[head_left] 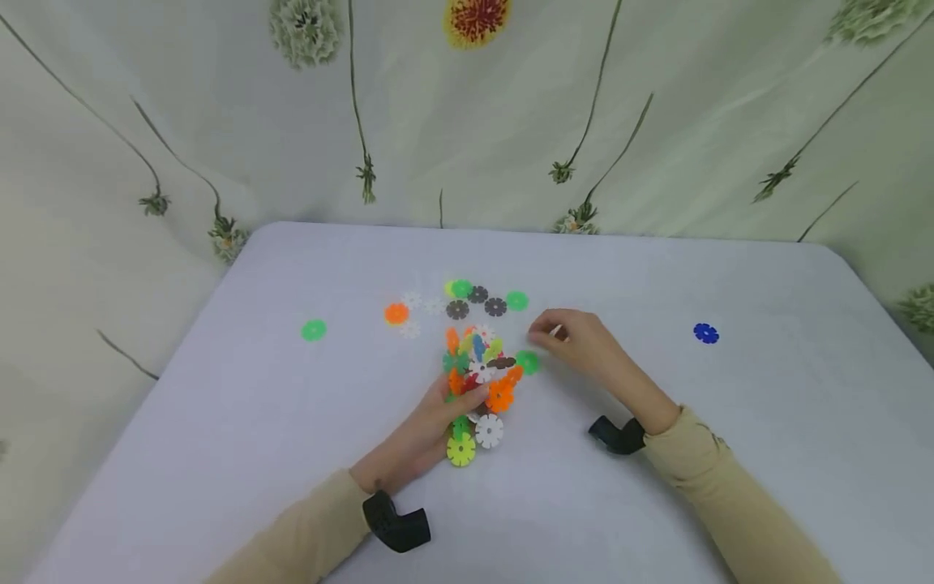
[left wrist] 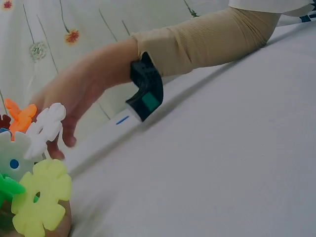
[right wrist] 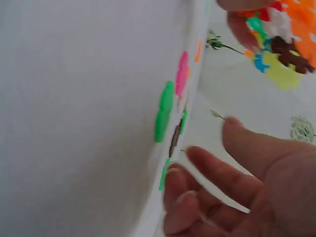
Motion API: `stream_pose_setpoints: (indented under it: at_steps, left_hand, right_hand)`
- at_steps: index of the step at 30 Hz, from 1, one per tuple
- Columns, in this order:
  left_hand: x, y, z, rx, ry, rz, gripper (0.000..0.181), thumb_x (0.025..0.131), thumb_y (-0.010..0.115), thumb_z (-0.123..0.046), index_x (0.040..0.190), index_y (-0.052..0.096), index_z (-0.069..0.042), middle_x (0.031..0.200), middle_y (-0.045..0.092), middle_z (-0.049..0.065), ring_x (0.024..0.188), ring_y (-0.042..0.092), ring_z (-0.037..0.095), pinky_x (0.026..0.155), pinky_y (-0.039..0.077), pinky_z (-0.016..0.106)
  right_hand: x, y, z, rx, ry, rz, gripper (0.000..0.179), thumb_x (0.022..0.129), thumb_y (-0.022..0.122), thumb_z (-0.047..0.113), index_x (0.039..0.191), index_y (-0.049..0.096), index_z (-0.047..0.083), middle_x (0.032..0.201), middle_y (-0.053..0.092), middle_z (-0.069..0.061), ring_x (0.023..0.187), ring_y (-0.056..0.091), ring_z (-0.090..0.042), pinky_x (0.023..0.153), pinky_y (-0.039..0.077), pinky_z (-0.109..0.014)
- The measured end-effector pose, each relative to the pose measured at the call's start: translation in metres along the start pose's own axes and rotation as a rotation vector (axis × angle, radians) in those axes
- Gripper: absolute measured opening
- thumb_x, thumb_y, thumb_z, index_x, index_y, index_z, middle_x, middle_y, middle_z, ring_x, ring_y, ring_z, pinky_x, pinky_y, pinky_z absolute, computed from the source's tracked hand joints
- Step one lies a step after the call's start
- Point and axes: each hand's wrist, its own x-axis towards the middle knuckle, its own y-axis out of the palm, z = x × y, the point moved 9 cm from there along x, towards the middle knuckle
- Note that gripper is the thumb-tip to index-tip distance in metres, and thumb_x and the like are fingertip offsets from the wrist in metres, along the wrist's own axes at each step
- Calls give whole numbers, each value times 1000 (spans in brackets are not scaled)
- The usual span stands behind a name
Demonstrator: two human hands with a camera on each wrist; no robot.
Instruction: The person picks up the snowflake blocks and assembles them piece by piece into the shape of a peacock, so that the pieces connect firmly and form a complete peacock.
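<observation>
L hand (head_left: 430, 418) gripped a multicol. cluster of slotted, plastic-looking flower discs (head_left: 481, 370), approx. mid-table over the white tabletop (head_left: 584, 511). R hand (head_left: 572, 337), at cluster's 2 o'clock: fingers loosely bent, thumb apart, nothing held. Build seemed well along, many pcs joined; left loose: dark round slotted discs (head_left: 457, 310) etc. at 12, bright-green round disc (head_left: 314, 329) approx. 10, deep-blue slotted disc (head_left: 706, 332) approx. 3.

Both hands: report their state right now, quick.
Left hand: closed, holding the cluster of joined colored discs.
Right hand: open, fingers loosely bent, holding nothing.
</observation>
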Motion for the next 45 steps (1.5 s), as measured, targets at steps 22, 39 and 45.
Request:
stream_pose_setpoints:
  at_steps: [22, 39, 45]
  left_hand:
    - [2, -7, 2, -29, 3, -39, 71, 89, 60, 1, 145, 19, -14, 145, 31, 6, 125, 37, 26, 100, 36, 31]
    - [3, -4, -1, -11, 9, -37, 71, 89, 60, -2, 146, 19, -14, 146, 31, 7, 125, 38, 26, 99, 37, 31]
    - [0, -7, 4, -18, -22, -88, 72, 88, 62, 0, 146, 21, -15, 144, 35, 10, 122, 43, 28, 96, 41, 33]
  right_hand:
    - [-27, 23, 11, 178, -145, 106, 6, 84, 66, -1, 90, 66, 1, 73, 65, 1, 66, 62, -13, 64, 52, -25]
    - [-53, 22, 45, 304, -403, -133, 16, 81, 67, -9, 94, 69, -1, 83, 69, -5, 70, 66, -18, 65, 54, -25]
    - [-54, 31, 47, 236, -379, -128, 14, 82, 66, -7, 94, 68, -1, 82, 69, -5, 70, 65, -14, 64, 53, -22]
